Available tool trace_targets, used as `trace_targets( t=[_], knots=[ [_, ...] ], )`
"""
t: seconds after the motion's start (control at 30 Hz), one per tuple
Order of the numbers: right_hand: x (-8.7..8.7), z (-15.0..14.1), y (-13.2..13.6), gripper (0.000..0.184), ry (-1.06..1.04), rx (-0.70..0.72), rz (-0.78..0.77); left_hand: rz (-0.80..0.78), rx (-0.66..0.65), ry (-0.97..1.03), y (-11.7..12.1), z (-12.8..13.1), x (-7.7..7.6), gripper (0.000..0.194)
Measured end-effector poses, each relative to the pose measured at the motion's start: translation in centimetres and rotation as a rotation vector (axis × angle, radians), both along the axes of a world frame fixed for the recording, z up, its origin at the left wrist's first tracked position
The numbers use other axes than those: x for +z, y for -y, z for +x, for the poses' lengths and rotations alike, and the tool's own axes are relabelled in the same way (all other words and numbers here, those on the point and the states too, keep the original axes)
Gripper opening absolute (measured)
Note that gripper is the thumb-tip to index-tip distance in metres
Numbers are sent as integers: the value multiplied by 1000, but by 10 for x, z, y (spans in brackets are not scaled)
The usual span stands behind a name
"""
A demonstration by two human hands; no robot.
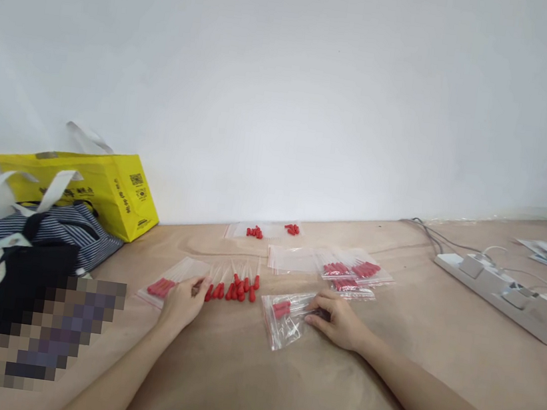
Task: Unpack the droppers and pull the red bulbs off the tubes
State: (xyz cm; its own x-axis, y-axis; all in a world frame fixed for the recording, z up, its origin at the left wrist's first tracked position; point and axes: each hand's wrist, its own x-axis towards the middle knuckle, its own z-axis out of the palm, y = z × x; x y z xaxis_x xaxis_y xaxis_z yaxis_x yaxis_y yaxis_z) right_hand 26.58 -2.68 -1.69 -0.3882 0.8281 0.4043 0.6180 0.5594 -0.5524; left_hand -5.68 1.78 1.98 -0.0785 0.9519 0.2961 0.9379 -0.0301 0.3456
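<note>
Left hand at left end of loose red-ended droppers; cannot tell whether grip holds one. Right hand pinches right end of clear bag, flat on tabletop; light pressure best avoids bending droppers inside.

I can read no words for certain. On the yellow bag, I see two square codes and black lettering, too small or blurred for me to make out.
</note>
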Motion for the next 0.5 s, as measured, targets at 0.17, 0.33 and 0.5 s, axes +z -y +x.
trace_targets(
  t=[0.17, 0.33, 0.5],
  knots=[
    [1, -1, 3, 8, -30, 67, -48, 429, -331, 0, 25, 24, -3, 23],
    [4, -7, 7, 11, -66, 43, -54, 302, -670, 26, 51, 60, -8, 19],
    [7, -18, 14, 14, -112, 52, -64, 100, -675, 111, 55, 74, -17, 17]
  ],
)
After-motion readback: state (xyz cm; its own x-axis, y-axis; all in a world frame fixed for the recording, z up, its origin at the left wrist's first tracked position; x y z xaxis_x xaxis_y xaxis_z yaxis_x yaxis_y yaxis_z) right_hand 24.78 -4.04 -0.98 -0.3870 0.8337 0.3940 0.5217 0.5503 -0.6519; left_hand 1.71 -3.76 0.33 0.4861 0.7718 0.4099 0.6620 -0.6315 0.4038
